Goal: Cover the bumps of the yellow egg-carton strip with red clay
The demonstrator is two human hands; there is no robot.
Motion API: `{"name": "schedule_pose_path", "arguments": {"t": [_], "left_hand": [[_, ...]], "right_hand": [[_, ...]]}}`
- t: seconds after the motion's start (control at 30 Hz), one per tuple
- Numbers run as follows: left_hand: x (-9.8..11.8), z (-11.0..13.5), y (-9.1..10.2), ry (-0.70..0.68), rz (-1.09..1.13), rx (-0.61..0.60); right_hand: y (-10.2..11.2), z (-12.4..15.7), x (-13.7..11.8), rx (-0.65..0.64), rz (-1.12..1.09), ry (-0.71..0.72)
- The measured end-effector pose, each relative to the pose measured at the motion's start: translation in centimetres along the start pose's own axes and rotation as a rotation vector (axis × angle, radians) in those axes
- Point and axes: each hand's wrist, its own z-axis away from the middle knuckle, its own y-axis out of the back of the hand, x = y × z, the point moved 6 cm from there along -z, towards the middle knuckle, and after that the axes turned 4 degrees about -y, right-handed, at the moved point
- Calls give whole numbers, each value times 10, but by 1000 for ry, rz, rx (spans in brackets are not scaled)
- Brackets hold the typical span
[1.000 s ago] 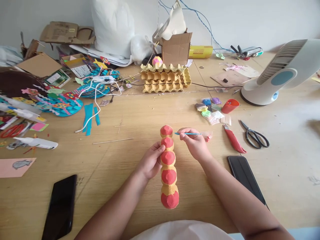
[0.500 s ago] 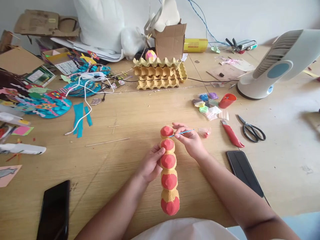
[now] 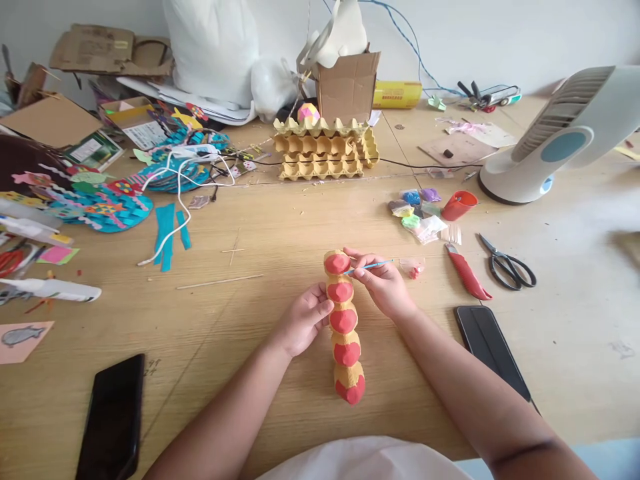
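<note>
A strip of egg carton (image 3: 345, 339) with several bumps in a row is held out over the table, its bump tops covered in red. My left hand (image 3: 306, 320) is closed on the strip's left edge, thumb on top near the second and third bumps. In my right hand (image 3: 383, 287) is a thin blue stick (image 3: 373, 265), pinched between thumb and fingers. Its tip meets the edge of the red on the farthest bump. Just right of that hand lies a small clear bag (image 3: 412, 269) with something red inside.
To the right lie a red utility knife (image 3: 469, 275), scissors (image 3: 510, 265) and a black phone (image 3: 490, 347). Beyond are a red cup (image 3: 459, 205), coloured clay packets (image 3: 413, 210) and a fan (image 3: 550, 147). Egg cartons (image 3: 320, 167) stand at the back; another phone (image 3: 113, 413) is front left.
The strip's near end has swung away and to the right, so the strip looks shorter and more tilted. The whole view has shifted slightly. Both hands keep their holds.
</note>
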Motion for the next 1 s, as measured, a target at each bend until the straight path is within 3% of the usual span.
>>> {"name": "schedule_pose_path", "arguments": {"t": [0.17,0.3,0.47,0.57,0.8,1.0], "left_hand": [[12,-2,22,-76,-248,179],[29,-3,30,-163,-261,337],[21,-16,7,28,-84,134],[21,-27,5,13,18,80],[22,-37,18,-28,7,-34],[13,-38,22,-45,45,19]], "right_hand": [[2,-2,2,0,2,26],[-1,-1,3,-2,-54,9],[-3,2,4,13,-94,-23],[-2,2,5,22,-82,-21],[-3,4,9,1,-87,-10],[-3,5,8,21,-51,-2]]}}
